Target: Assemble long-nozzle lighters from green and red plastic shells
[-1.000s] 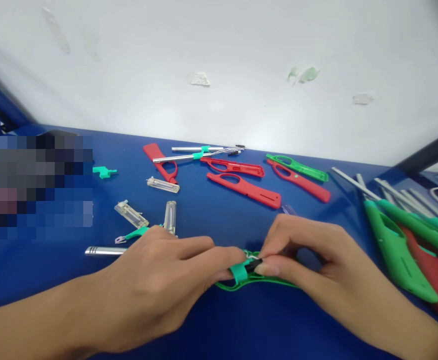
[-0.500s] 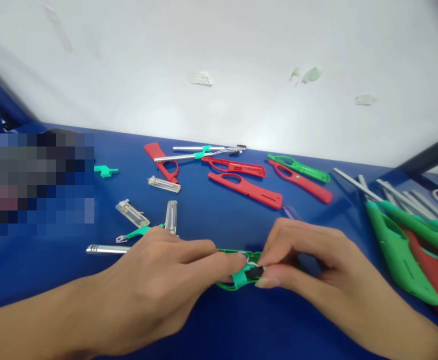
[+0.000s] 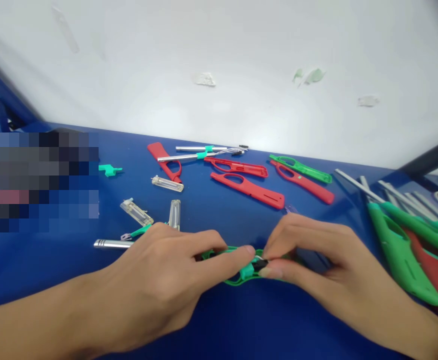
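A green lighter shell half (image 3: 236, 282) lies open side up near the table's front, under my hands. My left hand (image 3: 155, 280) is closed over it, with the index finger pressing down near a teal trigger piece (image 3: 246, 271). From beneath this hand a metal lighter tube (image 3: 112, 244) sticks out to the left. Thumb and forefinger of my right hand (image 3: 324, 265) pinch a small black igniter part (image 3: 260, 264) at the shell, beside a bit of white wire. Much of the shell is hidden by my fingers.
Red shell halves (image 3: 249, 191) and two wired metal tubes (image 3: 185, 157) lie behind my hands on the blue table (image 3: 219, 325). Clear fuel tanks (image 3: 167, 183) are at left. Several assembled lighters (image 3: 402, 255) are piled at right. A blurred-out area covers the far left.
My left index finger has slid slightly right along the shell. The black part now sits a little higher and further right, still pinched by my right hand. The view has shifted slightly.
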The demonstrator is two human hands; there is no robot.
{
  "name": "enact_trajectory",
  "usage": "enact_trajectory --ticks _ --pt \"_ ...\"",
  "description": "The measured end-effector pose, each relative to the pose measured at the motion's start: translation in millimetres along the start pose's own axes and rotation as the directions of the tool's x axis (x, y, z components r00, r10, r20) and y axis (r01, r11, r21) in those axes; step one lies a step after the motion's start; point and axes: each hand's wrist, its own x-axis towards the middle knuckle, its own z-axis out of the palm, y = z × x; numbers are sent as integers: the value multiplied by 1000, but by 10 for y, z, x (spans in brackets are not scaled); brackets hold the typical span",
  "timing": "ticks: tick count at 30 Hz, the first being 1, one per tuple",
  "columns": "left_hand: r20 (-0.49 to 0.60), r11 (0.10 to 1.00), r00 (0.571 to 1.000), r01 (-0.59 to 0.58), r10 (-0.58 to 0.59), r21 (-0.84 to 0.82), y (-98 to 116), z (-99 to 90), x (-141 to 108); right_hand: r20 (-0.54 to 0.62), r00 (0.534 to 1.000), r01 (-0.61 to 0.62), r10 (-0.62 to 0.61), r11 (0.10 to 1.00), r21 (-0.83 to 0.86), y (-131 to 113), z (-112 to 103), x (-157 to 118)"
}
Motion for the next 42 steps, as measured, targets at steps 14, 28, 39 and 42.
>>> enact_trajectory --ticks 14,28,39,42 --pt "-182 998 983 17 -27 -59 -56 74 -18 18 1000 12 -8 973 -231 54 -20 -28" --pt "-124 996 988 89 -88 -2 -22 142 -8 35 997 82 -76 971 -224 40 15 -3" --pt "-160 995 985 75 -63 68 -38 126 5 25 999 50 -46 978 -204 47 43 -50" --pt "-124 997 991 62 -56 49 -60 127 -3 19 998 61 -58 975 -216 44 56 -52"
